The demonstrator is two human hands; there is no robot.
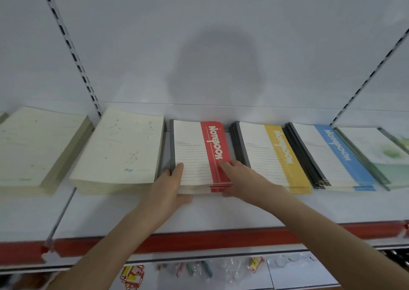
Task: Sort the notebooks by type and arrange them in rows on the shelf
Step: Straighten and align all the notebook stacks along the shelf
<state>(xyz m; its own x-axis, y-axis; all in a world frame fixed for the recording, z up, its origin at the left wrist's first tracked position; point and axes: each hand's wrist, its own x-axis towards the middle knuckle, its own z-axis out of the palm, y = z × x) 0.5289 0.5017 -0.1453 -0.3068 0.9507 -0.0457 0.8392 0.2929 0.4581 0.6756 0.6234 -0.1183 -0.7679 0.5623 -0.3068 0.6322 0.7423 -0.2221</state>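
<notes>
A stack of red-striped notebooks [194, 152] lies in the middle of the white shelf [221, 210]. My left hand [170, 190] grips the stack's near left corner, thumb under the front edge and fingers on the cover. My right hand [241, 177] holds the near right corner, fingers on the red stripe, thumb at the front edge. To the right lie a yellow-striped stack [272, 157], a blue-striped stack [332, 154] and a green-patterned stack [380, 154]. Left of the red stack are two cream stacks, one with constellation dots [119, 150] and one further left [37, 146].
A metal divider rod [63, 212] crosses the shelf at the front left. A red price strip [199, 238] runs along the shelf's front edge. Small packaged items [132, 275] hang on the level below. The white back panel has slotted uprights [73, 53].
</notes>
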